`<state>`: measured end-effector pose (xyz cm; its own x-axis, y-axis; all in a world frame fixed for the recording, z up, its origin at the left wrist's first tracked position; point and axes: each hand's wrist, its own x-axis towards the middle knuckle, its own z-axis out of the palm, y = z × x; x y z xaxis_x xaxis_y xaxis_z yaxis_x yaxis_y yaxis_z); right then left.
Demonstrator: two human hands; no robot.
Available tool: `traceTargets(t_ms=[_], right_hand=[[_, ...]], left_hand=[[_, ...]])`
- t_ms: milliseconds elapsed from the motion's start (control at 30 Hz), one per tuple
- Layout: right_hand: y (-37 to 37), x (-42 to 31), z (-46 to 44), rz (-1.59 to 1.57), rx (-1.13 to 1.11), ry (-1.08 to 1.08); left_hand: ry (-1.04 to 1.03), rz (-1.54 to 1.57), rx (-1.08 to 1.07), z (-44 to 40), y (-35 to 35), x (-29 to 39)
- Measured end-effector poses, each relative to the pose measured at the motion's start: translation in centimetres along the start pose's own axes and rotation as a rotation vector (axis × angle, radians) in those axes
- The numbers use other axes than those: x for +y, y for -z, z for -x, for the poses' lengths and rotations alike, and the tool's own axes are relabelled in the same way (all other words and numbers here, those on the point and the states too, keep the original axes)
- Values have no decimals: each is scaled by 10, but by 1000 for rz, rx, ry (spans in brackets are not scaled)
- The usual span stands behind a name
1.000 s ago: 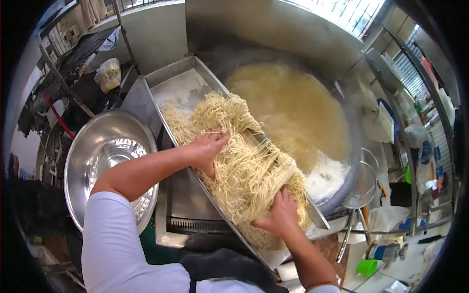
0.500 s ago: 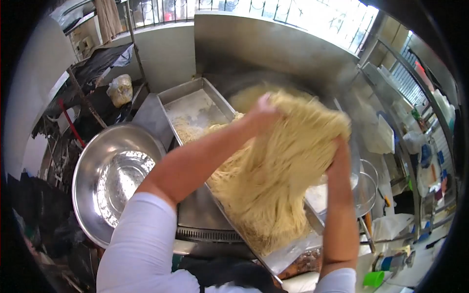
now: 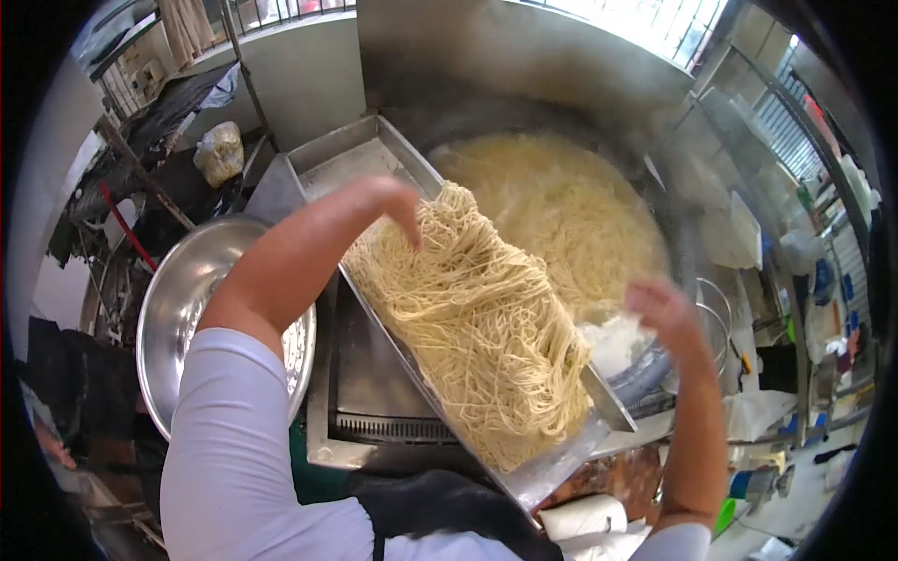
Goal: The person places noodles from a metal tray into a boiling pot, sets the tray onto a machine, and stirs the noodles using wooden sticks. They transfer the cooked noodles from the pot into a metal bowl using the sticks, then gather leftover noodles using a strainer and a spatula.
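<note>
Grey walls [image 3: 323, 89] back one pot [image 3: 644, 379], one bowl [image 3: 173, 290], one tray [image 3: 351, 168] of noodles [image 3: 468, 318]. Left hand [image 3: 395, 201] and right hand [image 3: 662, 310] both hover, fingers apparently unclenched, though blurred.

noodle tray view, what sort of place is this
Probably a commercial kitchen cooking noodles in bulk: a long metal tray heaped with noodles, a big round vat of steaming liquid beside it, and a wide metal basin.

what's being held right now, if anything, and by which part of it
Nothing seems held: the left hand, by the noodles in the tray, and the blurred right hand, near the pot, look empty.
</note>
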<state>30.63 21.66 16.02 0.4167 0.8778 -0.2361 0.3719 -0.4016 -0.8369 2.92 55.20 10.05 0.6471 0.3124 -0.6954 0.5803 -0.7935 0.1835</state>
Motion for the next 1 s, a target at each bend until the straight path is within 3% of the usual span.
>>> traceTargets(t_ms=[33, 67, 133, 200, 267, 367, 533, 600, 667, 700, 733, 767, 833, 867, 900, 967, 1000], right_hand=[[-14, 37, 15, 114, -99, 60], [-31, 51, 35, 181, -181, -126], [-74, 58, 72, 456, -243, 2], [-117, 76, 80, 735, -167, 185], [-150, 67, 65, 772, -96, 88], [-167, 53, 48, 743, -24, 61], [-169, 73, 23, 630, 177, 227], [-168, 92, 8, 125, 168, 148], [-162, 74, -1, -461, 136, 9], [-151, 60, -6, -522, 192, -14], [-136, 52, -14, -584, 247, -66], [-116, 49, -28, -881, 156, -34], [-75, -10, -44, -961, 236, 99], [-46, -14, -72, -1086, 141, 245], [-26, -40, -88, -1153, 203, 243], [9, -76, -108, -1139, 251, 411], [15, -90, -98, -1136, 192, 348]], left_hand=[[-75, 103, -93, 8, -18, -3], [20, 140, 68, 1, -46, -3], [208, 206, 386, -19, -102, 7], [111, 197, 360, -21, -121, 20], [60, 203, 334, -3, -127, 41], [190, 48, 435, 12, -137, 70], [220, 437, 700, -10, -142, 64], [197, 648, 840, -22, -147, 66], [40, 1050, 989, -41, -145, 79], [-46, 1253, 1034, -48, -141, 88], [-87, 1255, 1025, -25, -119, 107], [-123, 1260, 1005, 7, -84, 128], [-347, 1457, 1023, 23, -31, 146], [-447, 1566, 1050, 10, -5, 147], [-424, 1636, 1020, 19, 27, 154], [-402, 1557, 1161, -1, 80, 147], [-403, 1484, 1102, -4, 93, 138]])
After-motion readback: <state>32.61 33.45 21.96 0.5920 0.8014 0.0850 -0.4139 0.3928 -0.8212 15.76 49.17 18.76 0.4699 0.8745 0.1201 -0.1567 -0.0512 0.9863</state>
